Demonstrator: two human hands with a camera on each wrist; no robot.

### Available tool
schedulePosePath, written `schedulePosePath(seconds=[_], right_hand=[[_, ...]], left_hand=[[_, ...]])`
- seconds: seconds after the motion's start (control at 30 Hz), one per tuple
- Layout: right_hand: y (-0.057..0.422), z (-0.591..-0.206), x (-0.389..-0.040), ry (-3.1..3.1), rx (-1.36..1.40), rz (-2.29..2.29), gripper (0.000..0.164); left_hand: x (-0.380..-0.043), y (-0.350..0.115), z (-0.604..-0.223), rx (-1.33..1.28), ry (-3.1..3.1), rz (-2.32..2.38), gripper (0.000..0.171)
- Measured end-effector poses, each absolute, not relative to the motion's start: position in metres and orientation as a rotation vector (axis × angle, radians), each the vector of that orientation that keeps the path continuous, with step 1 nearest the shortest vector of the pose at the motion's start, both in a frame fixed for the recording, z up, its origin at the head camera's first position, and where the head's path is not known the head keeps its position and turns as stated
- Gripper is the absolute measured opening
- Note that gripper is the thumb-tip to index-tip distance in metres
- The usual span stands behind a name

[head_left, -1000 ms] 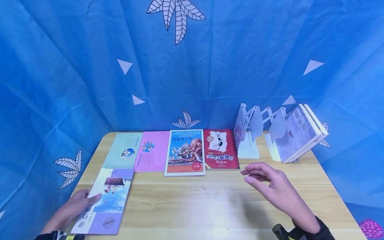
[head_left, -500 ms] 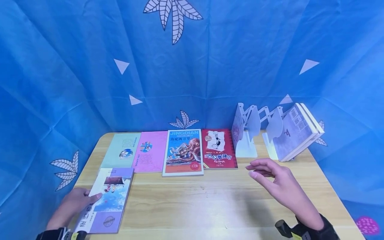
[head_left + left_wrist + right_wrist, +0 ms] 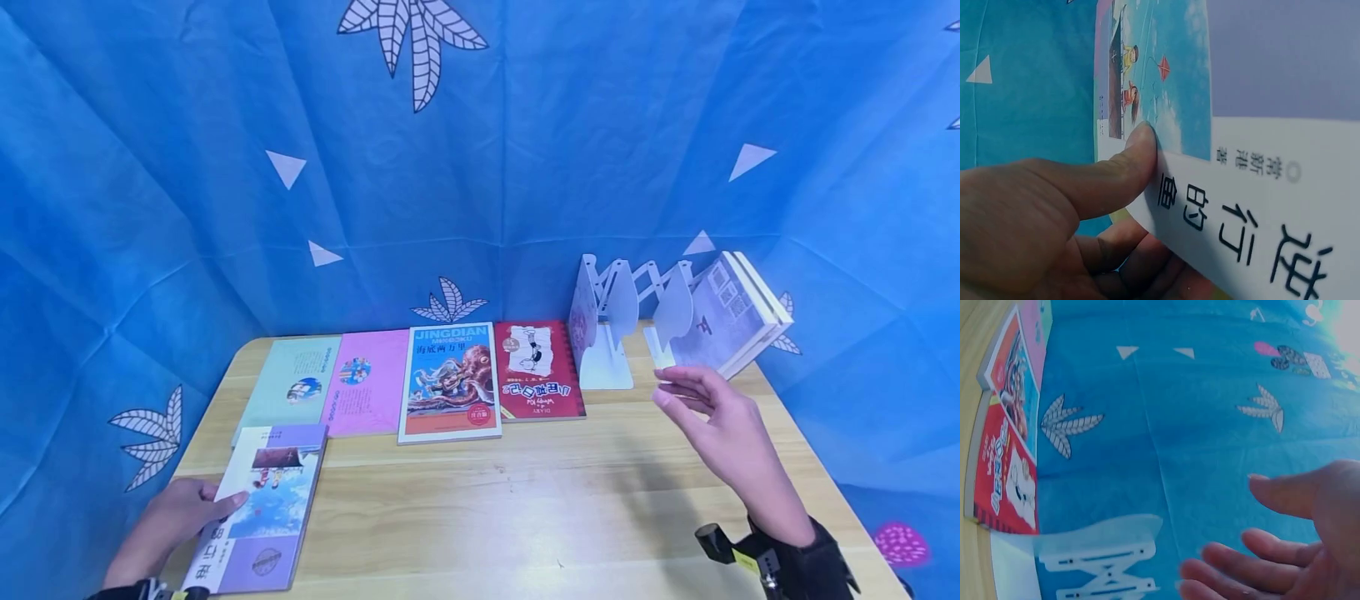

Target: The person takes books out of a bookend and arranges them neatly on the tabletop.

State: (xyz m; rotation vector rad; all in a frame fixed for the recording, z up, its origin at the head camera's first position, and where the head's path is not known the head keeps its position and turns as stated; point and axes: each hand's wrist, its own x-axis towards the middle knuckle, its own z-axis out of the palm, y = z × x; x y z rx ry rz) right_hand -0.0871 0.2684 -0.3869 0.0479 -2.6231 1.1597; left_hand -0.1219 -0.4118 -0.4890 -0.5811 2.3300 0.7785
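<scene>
My left hand (image 3: 183,512) grips the left edge of a purple and white book (image 3: 279,500), thumb on the cover and fingers underneath. In the left wrist view the thumb (image 3: 1119,169) presses beside the cover's kite picture. The book overlaps the lower corner of a pale green book (image 3: 288,375) in the head view. My right hand (image 3: 723,429) hovers over the right side of the table, fingers loosely bent and holding nothing. Beyond it stands a white folding bookend rack (image 3: 618,312), with two books (image 3: 723,321) leaning at its right end.
Along the back of the wooden table (image 3: 480,508) lie a pink book (image 3: 367,383), an octopus-cover book (image 3: 450,383) and a red book (image 3: 536,371). A blue patterned cloth (image 3: 420,192) hangs close behind them.
My right hand has moved right and slightly up, toward the leaning books. The left hand keeps its hold on the purple and white book. The head view has shifted slightly right.
</scene>
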Motion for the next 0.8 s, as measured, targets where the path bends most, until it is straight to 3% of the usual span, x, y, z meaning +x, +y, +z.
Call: schedulePosePath(seconds=[0.43, 0.67, 0.8], right_hand=[[0.297, -0.387, -0.096, -2.442, -0.368, 1.239, 0.064], [0.311, -0.385, -0.103, -2.361, -0.465, 1.317, 0.071], [0.319, -0.385, -0.106, -2.299, -0.512, 1.355, 0.072]], left_hand=[[-0.126, -0.396, -0.489, -0.583, 2.490, 0.646, 0.100], [-0.124, -0.368, -0.474, -0.691, 2.673, 0.642, 0.111], [-0.124, -0.354, -0.465, -0.599, 2.836, 0.671, 0.112]])
